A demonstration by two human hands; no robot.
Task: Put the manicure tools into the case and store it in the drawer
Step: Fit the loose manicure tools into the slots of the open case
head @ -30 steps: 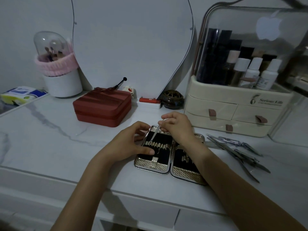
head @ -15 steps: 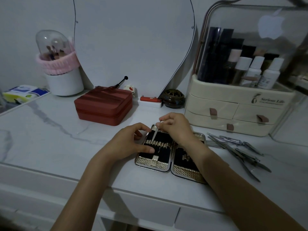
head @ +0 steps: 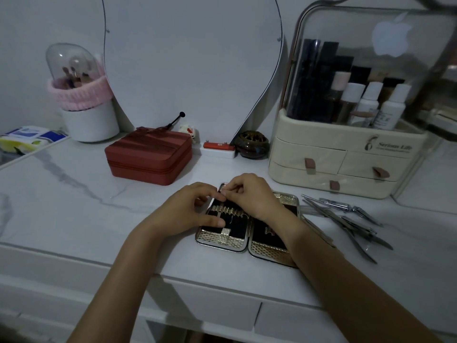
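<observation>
A dim room, with a white marble-patterned surface (head: 74, 194) in front of me and a curved mirror (head: 193, 58) leaning on the wall at twelve o'clock. The open manicure case (head: 247, 233) lies flat near the front edge at the centre, its two gold-rimmed halves side by side with black lining. My left hand (head: 188, 209) rests on the left half, thumb pressed near the row of holding loops, fingers curled toward the top edge. My right hand (head: 249, 194) is over the top of the case, fingertips pinched together and meeting the left fingertips; I cannot tell what they pinch, as the fingers cover it. At three o'clock of the case, a loose pile of metal manicure tools (head: 346, 219) lies on the surface, well clear of my hands. Behind them, at two o'clock, stands a cream cosmetic organiser (head: 333, 159) with small drawers and a clear cover over bottles. At eleven o'clock sits a closed red zip box (head: 148, 154), and farther at ten o'clock a white brush holder (head: 89, 122) with a clear dome and a pink band.
</observation>
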